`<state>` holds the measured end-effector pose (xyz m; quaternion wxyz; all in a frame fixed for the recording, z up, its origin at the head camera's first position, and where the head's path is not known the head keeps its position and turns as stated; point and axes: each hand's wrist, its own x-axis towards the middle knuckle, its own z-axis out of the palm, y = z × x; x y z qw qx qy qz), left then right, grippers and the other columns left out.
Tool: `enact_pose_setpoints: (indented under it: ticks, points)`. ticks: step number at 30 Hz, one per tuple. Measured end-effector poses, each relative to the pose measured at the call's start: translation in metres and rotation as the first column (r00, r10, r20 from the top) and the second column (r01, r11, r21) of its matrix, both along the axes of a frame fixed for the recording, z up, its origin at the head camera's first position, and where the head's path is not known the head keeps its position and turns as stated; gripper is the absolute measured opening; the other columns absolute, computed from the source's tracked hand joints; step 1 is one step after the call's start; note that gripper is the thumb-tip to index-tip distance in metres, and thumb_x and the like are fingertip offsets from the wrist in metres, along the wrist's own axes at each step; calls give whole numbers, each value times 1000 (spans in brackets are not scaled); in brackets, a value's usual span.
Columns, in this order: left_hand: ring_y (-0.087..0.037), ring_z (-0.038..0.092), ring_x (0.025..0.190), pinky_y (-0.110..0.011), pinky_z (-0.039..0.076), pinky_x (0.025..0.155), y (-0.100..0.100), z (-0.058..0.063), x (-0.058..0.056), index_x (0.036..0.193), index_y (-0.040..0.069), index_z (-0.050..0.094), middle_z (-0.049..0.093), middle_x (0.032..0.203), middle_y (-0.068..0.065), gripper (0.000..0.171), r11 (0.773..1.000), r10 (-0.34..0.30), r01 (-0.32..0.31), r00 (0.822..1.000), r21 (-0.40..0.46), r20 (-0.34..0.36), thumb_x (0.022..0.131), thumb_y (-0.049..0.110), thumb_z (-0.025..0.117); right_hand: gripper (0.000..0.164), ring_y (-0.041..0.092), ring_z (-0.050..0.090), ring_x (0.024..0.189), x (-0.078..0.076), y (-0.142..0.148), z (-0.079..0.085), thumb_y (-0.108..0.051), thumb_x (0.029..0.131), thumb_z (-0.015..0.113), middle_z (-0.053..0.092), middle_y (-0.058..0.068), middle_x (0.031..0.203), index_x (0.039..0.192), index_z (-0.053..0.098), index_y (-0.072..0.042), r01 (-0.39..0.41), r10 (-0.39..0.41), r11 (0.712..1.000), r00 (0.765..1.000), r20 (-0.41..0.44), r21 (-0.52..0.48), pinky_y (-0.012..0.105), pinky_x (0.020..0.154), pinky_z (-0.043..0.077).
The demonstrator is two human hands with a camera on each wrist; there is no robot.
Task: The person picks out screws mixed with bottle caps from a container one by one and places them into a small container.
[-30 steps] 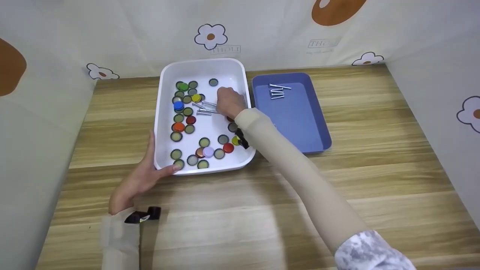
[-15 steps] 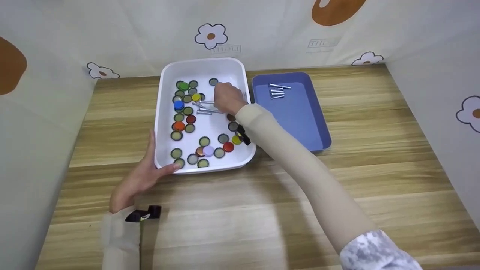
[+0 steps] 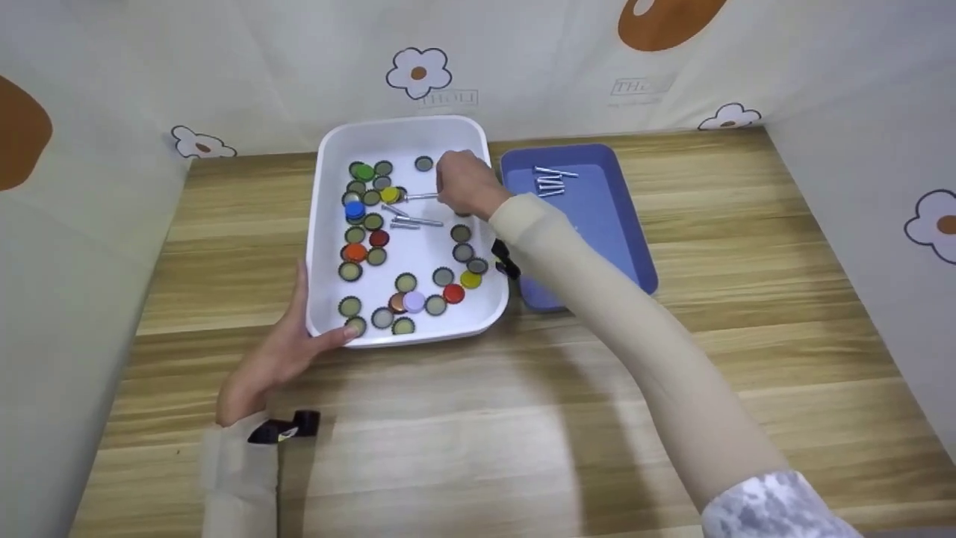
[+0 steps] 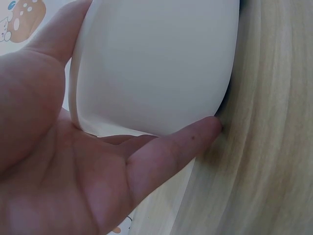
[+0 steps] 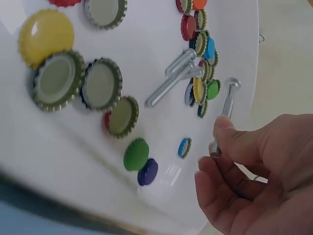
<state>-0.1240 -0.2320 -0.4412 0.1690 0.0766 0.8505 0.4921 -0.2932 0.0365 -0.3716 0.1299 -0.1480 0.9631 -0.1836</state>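
My right hand (image 3: 470,183) is above the white tray (image 3: 407,342), pinching a silver bolt (image 5: 228,100) between thumb and fingers near its threaded end. The bolt's round head points away from the hand. Below it, several other bolts (image 3: 417,221) lie on the tray floor. Bottle caps (image 3: 371,222) of several colours are scattered around them, many with the inner side up. At the near left corner of the tray, my left hand (image 3: 287,347) holds the rim, thumb over the edge, and its fingers (image 4: 171,154) lie along the outer wall.
A blue tray (image 3: 597,250) stands just right of the white one, with several bolts (image 3: 550,181) in its far part. My right forearm passes over its near left side. Both trays stand on a wooden table (image 3: 448,441) by a flower-patterned cloth wall (image 3: 538,67).
My right hand has moved slightly up and right, and the bolt it pinches has come apart from the others. The left hand stays at the tray corner.
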Motion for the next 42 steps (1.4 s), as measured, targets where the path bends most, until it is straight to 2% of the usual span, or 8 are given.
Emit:
enact_pose_setpoints:
  ticks: [7, 12, 19, 23, 25, 30, 37, 42]
  points:
    - [-46, 8, 154, -58, 0, 127, -1, 1, 2, 151, 32, -36, -7, 169, -17, 121, 1000, 0, 1, 1000, -19, 6, 94, 22, 71, 18, 24, 66, 95, -1, 15, 10, -9, 96, 61, 72, 13, 109, 106, 72, -1, 19, -19, 1000, 1000, -16, -12, 35, 88, 58]
    - [-44, 12, 154, -57, 3, 127, 2, 1, 0, 151, 35, -35, -3, 170, -15, 121, 1000, -3, 3, 1000, -13, -5, 94, 24, 71, 19, 21, 64, 96, -2, 35, 14, -12, 99, 58, 69, 12, 113, 110, 70, -3, 21, -22, 998, 1000, -12, -52, 32, 86, 59]
    - [-46, 19, 152, -58, 4, 127, 3, 2, 1, 155, 28, -30, -5, 169, -19, 120, 1000, -6, 6, 1000, 15, -27, 92, 23, 72, 18, 23, 59, 97, -6, 78, 9, -7, 99, 58, 65, 12, 108, 109, 72, -3, -79, 65, 989, 992, -108, -125, 35, 87, 55]
    - [-45, 16, 153, -57, 2, 127, 2, 1, 0, 154, 30, -31, -6, 170, -18, 120, 1000, -6, 6, 1000, 5, -24, 92, 26, 72, 17, 21, 56, 95, -8, 96, 9, -5, 99, 58, 62, 10, 104, 107, 73, -4, -117, 98, 981, 987, -126, -154, 34, 85, 54]
    - [-45, 20, 152, -57, 4, 128, 1, 0, 0, 154, 32, -30, -3, 170, -17, 120, 1000, -6, 7, 1000, 8, -28, 93, 26, 72, 16, 21, 56, 94, -8, 103, 10, -5, 99, 59, 62, 10, 103, 106, 73, -4, -130, 109, 978, 985, -135, -160, 33, 83, 53]
    - [-44, 24, 151, -57, 6, 127, 0, 0, 1, 153, 35, -31, 2, 170, -17, 119, 1000, -1, 1, 1000, 13, -10, 93, 25, 71, 16, 22, 56, 95, -8, 114, 11, -4, 98, 60, 63, 10, 105, 106, 74, -4, -158, 138, 976, 980, -142, -148, 33, 81, 53]
    - [-46, 11, 154, -58, 2, 127, 0, 3, 2, 153, 29, -33, -7, 169, -18, 119, 1000, 4, -4, 1000, 1, 7, 94, 25, 71, 16, 23, 56, 95, -9, 123, 9, -7, 99, 60, 64, 11, 106, 105, 74, -3, -182, 160, 974, 975, -156, -137, 33, 81, 52]
    - [-45, 20, 152, -57, 3, 128, 2, 1, 0, 154, 31, -31, 0, 170, -18, 119, 999, -6, 6, 1000, 33, -18, 93, 21, 71, 15, 23, 57, 93, -10, 127, 7, -6, 98, 61, 64, 12, 104, 104, 74, -1, -181, 157, 973, 974, -164, -141, 34, 80, 53]
